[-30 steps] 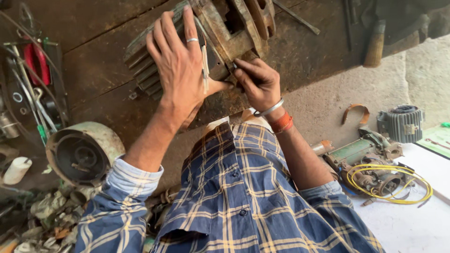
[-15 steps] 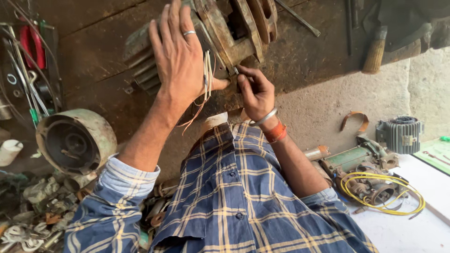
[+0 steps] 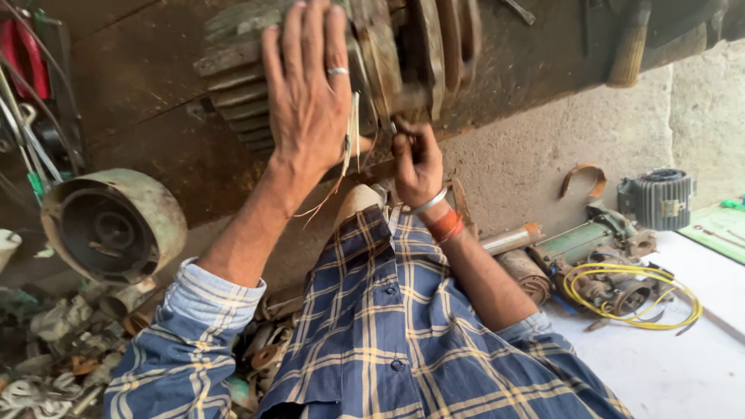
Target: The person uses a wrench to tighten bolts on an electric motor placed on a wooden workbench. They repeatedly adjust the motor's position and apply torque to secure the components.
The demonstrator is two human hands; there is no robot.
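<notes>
A rusty finned motor (image 3: 403,54) lies on a dark wooden bench (image 3: 140,116). My left hand (image 3: 306,101), with a ring on one finger, presses flat on the motor's finned housing, fingers straight and apart. Thin pale wires (image 3: 351,140) run down beside its thumb and trail off as loose strands. My right hand (image 3: 415,163), with a metal bangle and an orange thread at the wrist, is just below the motor's end. Its fingertips are pinched on a wire end there; the pinched bit is too small to make out clearly.
A round green motor end cover (image 3: 112,225) stands at the left, above a heap of scrap parts (image 3: 54,341). Red-handled tools (image 3: 19,50) hang top left. At the right are a yellow wire coil (image 3: 632,295), a small grey finned motor (image 3: 656,200) and a white sheet (image 3: 675,365).
The view has drawn closer to the motor. My left hand stays flat on the housing. My right hand has shifted slightly down and keeps pinching at the motor's end.
</notes>
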